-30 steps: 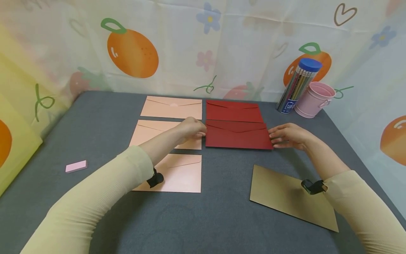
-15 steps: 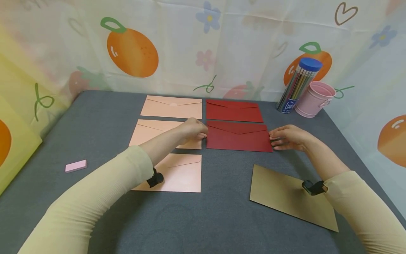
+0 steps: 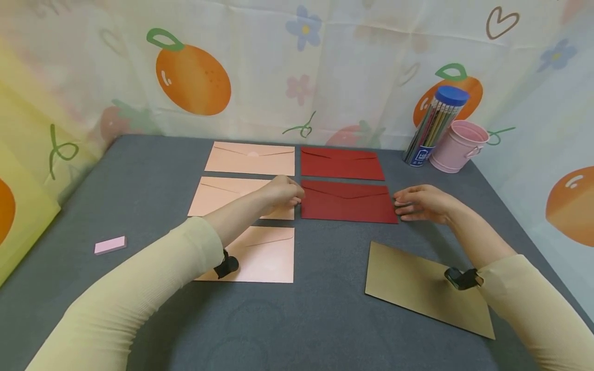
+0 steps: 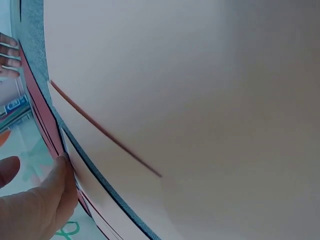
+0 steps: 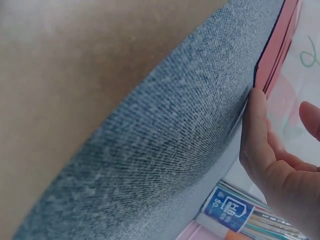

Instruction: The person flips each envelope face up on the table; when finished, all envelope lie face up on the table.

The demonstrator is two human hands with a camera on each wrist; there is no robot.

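Observation:
The front red envelope (image 3: 348, 201) lies flat on the grey table, flap side up, just in front of the back red envelope (image 3: 342, 164). At its left edge, my left hand (image 3: 281, 192) touches with its fingertips while reaching over the middle pink envelope (image 3: 218, 196). My right hand (image 3: 424, 203) rests its extended fingertips against the right edge; in the right wrist view its thumb stands apart from the fingers (image 5: 257, 125). Left of the red pair lie the back pink envelope (image 3: 255, 158) and the front pink envelope (image 3: 269, 257), the latter partly under my left forearm.
A gold envelope (image 3: 413, 283) lies askew at the right, below my right forearm. The pencil tub (image 3: 436, 126) with a blue lid and a pink bucket (image 3: 459, 147) stand at the back right. A pink eraser-like block (image 3: 110, 245) sits at the left.
The front red envelope has shifted slightly toward me, and a narrow gap now shows between the two red envelopes. Both hands stay at its edges, the right one slightly nearer me.

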